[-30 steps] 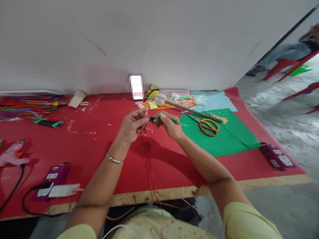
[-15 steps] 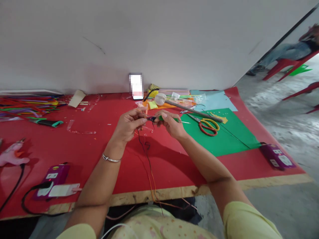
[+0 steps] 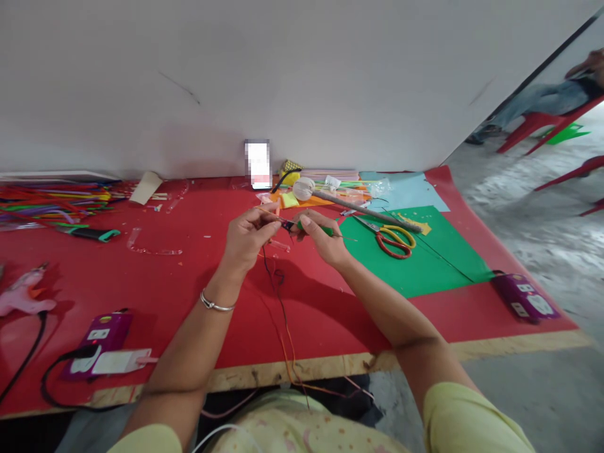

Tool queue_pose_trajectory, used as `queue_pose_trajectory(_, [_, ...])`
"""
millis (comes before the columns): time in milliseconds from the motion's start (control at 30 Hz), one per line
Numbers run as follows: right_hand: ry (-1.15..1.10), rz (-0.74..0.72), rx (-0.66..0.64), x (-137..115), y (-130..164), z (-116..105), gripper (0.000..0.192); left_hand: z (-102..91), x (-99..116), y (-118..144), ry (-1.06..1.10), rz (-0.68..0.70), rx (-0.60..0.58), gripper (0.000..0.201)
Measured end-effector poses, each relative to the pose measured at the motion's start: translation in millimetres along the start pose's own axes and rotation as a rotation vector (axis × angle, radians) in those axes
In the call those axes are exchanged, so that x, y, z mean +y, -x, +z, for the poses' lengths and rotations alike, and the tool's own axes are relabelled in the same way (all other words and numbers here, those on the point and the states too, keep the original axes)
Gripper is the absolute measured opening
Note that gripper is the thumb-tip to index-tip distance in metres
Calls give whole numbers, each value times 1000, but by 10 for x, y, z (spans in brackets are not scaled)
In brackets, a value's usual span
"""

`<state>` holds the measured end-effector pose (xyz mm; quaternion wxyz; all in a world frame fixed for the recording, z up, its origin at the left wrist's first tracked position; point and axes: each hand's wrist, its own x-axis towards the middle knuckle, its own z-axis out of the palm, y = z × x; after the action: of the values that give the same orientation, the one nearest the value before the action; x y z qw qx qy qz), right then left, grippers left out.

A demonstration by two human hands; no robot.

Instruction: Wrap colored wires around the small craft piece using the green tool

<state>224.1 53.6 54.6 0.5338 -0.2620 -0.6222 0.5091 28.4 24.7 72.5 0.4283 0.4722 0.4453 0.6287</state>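
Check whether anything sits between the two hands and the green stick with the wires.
Nothing visible does. The left hand pinches the wires and the right hand grips the green stick, all raised above the red table. The scissors lie apart to the right.

— What lies on the red tabletop [image 3: 179, 296] against the white wall?

— At far left, a heap of coloured straws [image 3: 51, 204] and a black-and-teal utility knife [image 3: 89, 233]. A pink glue gun [image 3: 23, 294] rests at the left edge, with a purple power strip [image 3: 101, 343] near the front, a white plug seated in it.

— And to the right?

— Red-and-yellow-handled scissors [image 3: 392, 239] sit on a green paper sheet [image 3: 419, 258], a light blue sheet [image 3: 406, 192] behind it. A grey stick [image 3: 363, 211] runs diagonally just behind the scissors. A second purple power strip [image 3: 525, 297] lies at the right edge.

— At the back?

— A phone [image 3: 258, 165] leans upright against the wall. Beyond the tabletop, red plastic chairs [image 3: 542, 126] stand on the concrete floor.
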Motion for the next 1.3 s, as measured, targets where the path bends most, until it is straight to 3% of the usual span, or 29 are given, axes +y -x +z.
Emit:
queue_pose_trajectory(67, [62, -47, 10, -12, 16, 22, 52, 39, -21, 11, 23, 17, 28, 17])
queue_pose_trajectory(167, [171, -145, 47, -16, 49, 45, 45, 76, -23, 23, 62, 37, 61, 27])
queue_pose_trajectory(300, [142, -206, 61, 2, 78, 66, 36, 42, 38, 12, 258, -168, -28, 44])
queue_pose_trajectory(400, [73, -185, 38, 48, 62, 47, 32, -24, 87, -18, 368, -325, -127, 46])
queue_pose_trajectory(600, [-43, -85, -57, 182, 0, -71, 34, -116, 128, -57, 406, -392, -191, 50])
queue_pose_trajectory(767, [-55, -57, -93, 214, -11, -92, 37, -96, 99, -60, 430, -402, -188, 44])
queue_pose_trajectory(1000, [115, -162, -64, 38, 16, -19, 32, -30, 96, -47, 386, -309, -37, 38])
queue_pose_trajectory(1300, [162, -193, 32, -61, 42, 51, 40, 37, 94, 0, 384, -300, -79, 34])
